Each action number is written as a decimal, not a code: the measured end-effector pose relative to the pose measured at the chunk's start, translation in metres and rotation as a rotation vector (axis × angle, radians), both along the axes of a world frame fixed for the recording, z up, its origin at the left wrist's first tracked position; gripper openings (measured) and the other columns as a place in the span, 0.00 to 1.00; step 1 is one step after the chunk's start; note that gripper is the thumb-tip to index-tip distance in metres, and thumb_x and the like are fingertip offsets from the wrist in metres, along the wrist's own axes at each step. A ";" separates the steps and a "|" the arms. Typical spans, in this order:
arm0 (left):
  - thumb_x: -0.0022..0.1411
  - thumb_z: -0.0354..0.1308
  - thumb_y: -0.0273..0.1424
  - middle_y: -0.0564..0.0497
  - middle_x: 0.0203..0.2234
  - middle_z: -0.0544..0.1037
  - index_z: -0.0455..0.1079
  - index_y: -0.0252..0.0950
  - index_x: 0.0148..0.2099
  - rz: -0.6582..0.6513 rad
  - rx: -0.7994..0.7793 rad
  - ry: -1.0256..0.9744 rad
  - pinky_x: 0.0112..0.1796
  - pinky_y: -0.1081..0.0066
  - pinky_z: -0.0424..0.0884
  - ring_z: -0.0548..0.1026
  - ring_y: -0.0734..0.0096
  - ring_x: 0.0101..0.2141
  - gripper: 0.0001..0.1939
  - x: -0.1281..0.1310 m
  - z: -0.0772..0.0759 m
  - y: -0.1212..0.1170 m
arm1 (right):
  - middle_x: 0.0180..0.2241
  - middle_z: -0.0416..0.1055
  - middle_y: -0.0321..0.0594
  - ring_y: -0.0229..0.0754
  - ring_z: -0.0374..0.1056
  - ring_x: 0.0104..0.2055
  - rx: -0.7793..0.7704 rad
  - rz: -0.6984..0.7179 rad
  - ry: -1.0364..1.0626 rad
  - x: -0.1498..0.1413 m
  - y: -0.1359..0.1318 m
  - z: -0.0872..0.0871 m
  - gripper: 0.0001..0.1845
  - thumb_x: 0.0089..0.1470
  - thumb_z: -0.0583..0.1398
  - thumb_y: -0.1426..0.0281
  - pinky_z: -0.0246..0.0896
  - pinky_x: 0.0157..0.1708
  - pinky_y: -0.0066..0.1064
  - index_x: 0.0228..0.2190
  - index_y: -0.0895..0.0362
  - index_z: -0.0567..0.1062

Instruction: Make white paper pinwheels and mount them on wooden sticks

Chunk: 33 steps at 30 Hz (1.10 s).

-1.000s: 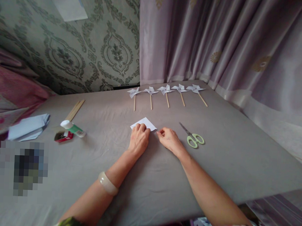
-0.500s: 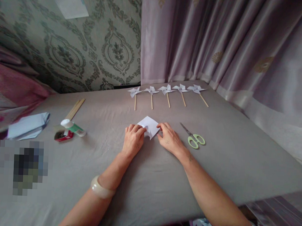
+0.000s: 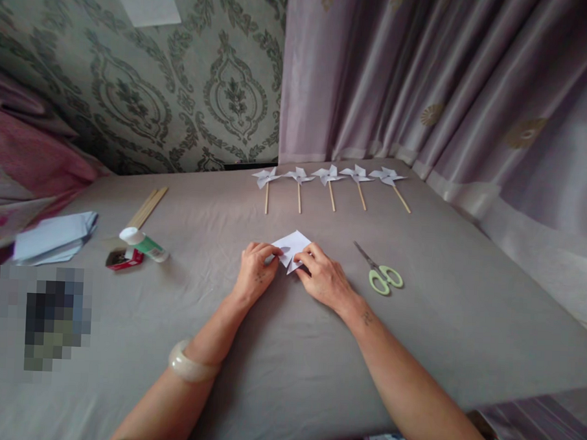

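A small white paper square (image 3: 294,244) lies on the grey cloth-covered table (image 3: 288,349), partly folded. My left hand (image 3: 256,275) pinches its left corner with curled fingers. My right hand (image 3: 320,276) grips the near right edge, thumb and fingers closed on the paper. Green-handled scissors (image 3: 381,274) lie just right of my right hand. My left wrist wears a pale bangle (image 3: 190,367).
Several paper pinwheels on wooden sticks (image 3: 330,181) lie in a row at the table's far edge. At left are a glue bottle (image 3: 144,244), a small red box (image 3: 123,258), wooden sticks (image 3: 148,206) and a stack of white paper (image 3: 54,237). Curtains hang behind and to the right.
The paper went from lying flat under my left hand to being lifted and folded. Both hands drew closer together on it, the right hand moving left onto the paper.
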<state>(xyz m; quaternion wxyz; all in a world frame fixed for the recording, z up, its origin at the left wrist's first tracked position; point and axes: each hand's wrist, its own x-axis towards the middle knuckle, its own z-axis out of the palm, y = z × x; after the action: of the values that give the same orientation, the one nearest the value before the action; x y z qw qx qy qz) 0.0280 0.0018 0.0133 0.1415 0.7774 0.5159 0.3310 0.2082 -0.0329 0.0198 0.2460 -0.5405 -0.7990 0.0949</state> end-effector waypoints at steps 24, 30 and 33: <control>0.60 0.54 0.31 0.47 0.31 0.78 0.74 0.36 0.32 -0.047 -0.007 0.193 0.39 0.65 0.63 0.71 0.64 0.36 0.08 -0.001 -0.003 -0.004 | 0.37 0.73 0.37 0.37 0.69 0.37 -0.103 0.083 -0.111 -0.005 -0.005 0.002 0.10 0.60 0.55 0.69 0.57 0.35 0.26 0.35 0.52 0.77; 0.60 0.55 0.29 0.47 0.35 0.77 0.74 0.37 0.34 -0.048 0.014 0.286 0.40 0.63 0.62 0.70 0.62 0.39 0.06 0.001 -0.002 -0.005 | 0.37 0.75 0.38 0.38 0.70 0.38 -0.143 0.011 0.004 -0.006 -0.002 0.000 0.10 0.58 0.56 0.69 0.59 0.37 0.27 0.34 0.52 0.78; 0.60 0.55 0.30 0.46 0.38 0.75 0.75 0.38 0.36 -0.060 0.049 0.287 0.41 0.62 0.62 0.68 0.61 0.41 0.07 0.001 -0.003 -0.006 | 0.35 0.75 0.38 0.38 0.70 0.35 -0.143 -0.029 0.057 -0.007 0.000 -0.003 0.09 0.58 0.56 0.70 0.59 0.36 0.27 0.32 0.53 0.77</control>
<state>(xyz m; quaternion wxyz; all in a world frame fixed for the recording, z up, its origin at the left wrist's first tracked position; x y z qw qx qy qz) 0.0291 -0.0044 0.0101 0.0568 0.8350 0.4992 0.2245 0.2016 -0.0332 0.0169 0.2307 -0.5653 -0.7749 0.1634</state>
